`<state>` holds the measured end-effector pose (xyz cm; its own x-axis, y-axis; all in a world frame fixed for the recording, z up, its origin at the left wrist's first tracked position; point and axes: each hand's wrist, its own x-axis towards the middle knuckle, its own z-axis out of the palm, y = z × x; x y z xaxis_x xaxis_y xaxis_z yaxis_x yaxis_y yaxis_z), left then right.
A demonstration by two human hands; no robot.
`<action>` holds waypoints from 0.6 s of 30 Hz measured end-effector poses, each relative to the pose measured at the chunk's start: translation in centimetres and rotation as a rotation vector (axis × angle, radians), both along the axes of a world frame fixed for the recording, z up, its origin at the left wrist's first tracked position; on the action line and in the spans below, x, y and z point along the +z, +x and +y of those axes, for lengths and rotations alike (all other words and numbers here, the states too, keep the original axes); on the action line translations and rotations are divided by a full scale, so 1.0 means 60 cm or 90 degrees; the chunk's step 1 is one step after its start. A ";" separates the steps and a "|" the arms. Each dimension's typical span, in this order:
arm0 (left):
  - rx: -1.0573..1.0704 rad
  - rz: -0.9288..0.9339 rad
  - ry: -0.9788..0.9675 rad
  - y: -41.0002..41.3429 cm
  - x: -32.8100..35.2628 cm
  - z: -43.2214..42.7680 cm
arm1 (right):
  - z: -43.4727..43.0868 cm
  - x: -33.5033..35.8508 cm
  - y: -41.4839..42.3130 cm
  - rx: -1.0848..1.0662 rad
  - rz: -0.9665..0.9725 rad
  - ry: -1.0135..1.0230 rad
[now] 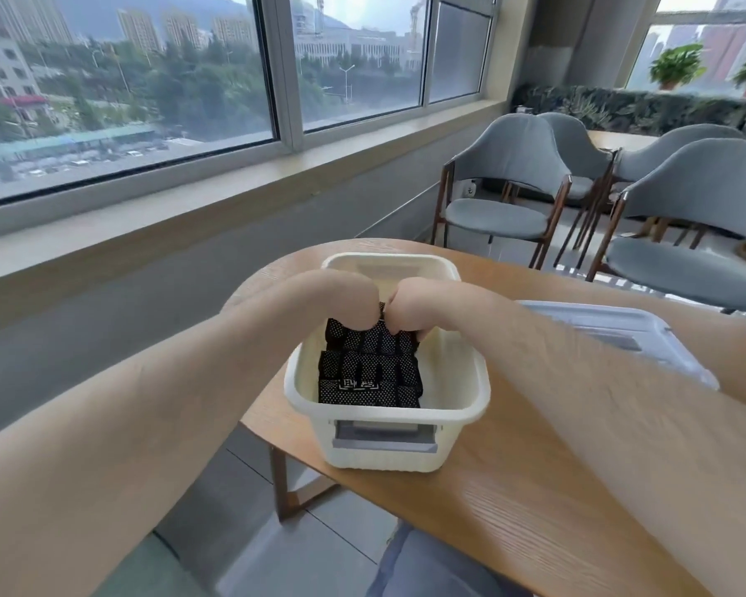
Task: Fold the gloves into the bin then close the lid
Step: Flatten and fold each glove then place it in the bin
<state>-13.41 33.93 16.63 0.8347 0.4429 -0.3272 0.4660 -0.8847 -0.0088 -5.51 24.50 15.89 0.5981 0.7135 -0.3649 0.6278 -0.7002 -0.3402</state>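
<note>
Wooden desk (513,501): left hand (349,295) and right hand (414,303) pinch the gloves (371,372) inside the bin (384,450); lid (621,333) lies just right of the bin, nearer the right hand.

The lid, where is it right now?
In the head view the clear lid lies on the wooden table, right of the white bin, partly behind the right forearm.

A wooden table (513,501) lies under the left hand (349,295) and the right hand (418,303). Gray chairs (504,165) stand far past the right hand. Big windows (126,79) are far past the left hand, with tall buildings (31,19) outside. Green plants (677,64) sit beyond the chairs.
</note>
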 end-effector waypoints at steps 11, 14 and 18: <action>-0.006 -0.003 0.145 0.008 -0.046 -0.008 | 0.005 -0.029 -0.008 0.083 -0.323 -0.050; 0.006 -0.068 0.150 0.019 -0.021 -0.016 | -0.016 -0.016 -0.010 0.121 -0.387 0.051; 0.025 -0.299 0.021 0.050 0.018 -0.059 | -0.098 0.012 0.023 0.037 -0.349 0.281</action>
